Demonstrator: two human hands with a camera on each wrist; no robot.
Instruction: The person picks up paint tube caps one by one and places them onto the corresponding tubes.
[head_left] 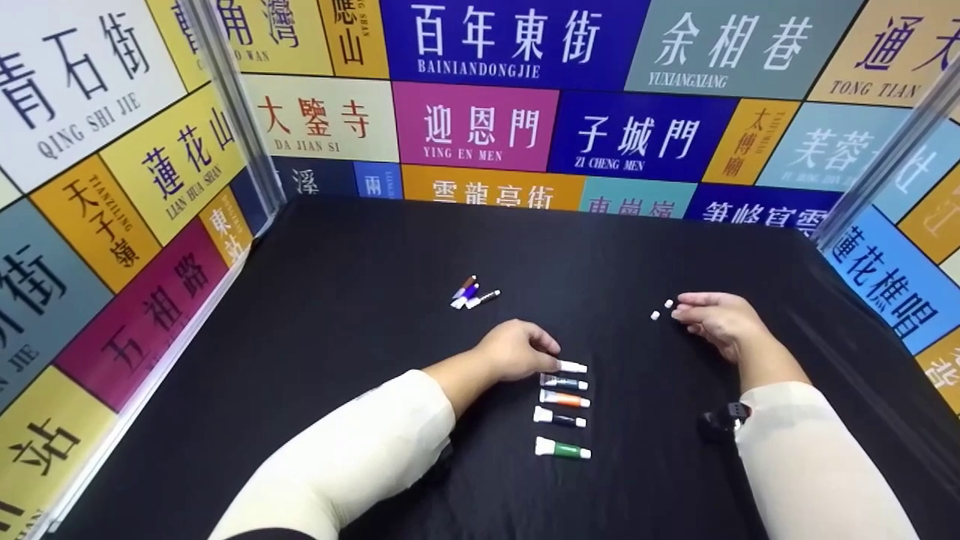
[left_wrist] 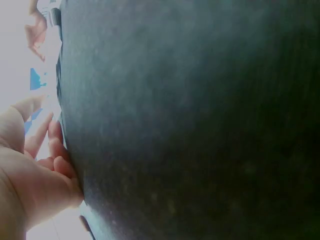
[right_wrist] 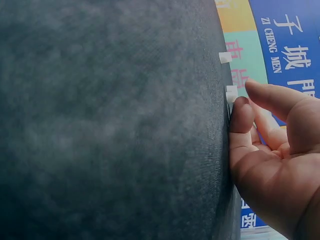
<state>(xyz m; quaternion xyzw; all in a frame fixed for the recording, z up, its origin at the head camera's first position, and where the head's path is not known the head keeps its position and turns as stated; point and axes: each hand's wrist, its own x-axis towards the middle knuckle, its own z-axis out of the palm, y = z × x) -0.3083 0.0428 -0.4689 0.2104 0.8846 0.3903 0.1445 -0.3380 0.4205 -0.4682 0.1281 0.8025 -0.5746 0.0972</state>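
Note:
My left hand (head_left: 517,350) pinches the left end of a white paint tube (head_left: 573,367) between thumb and fingers, at the far end of a column of small tubes. In the left wrist view that grip is washed out by glare. Below it lie a dark blue tube (head_left: 564,382), an orange one (head_left: 564,399), a black one (head_left: 559,416) and a green one (head_left: 562,449). On the right, my right hand (head_left: 716,322) holds its fingers loosely apart beside two small white caps (head_left: 655,316); its fingertips are right at the nearer cap (right_wrist: 231,93).
Farther back on the black cloth (head_left: 360,300), a brown tube (head_left: 465,286), a purple-blue tube (head_left: 466,295) and a black tube (head_left: 484,299) lie bunched together. Panels of coloured street signs (head_left: 472,124) wall the table at the back and both sides.

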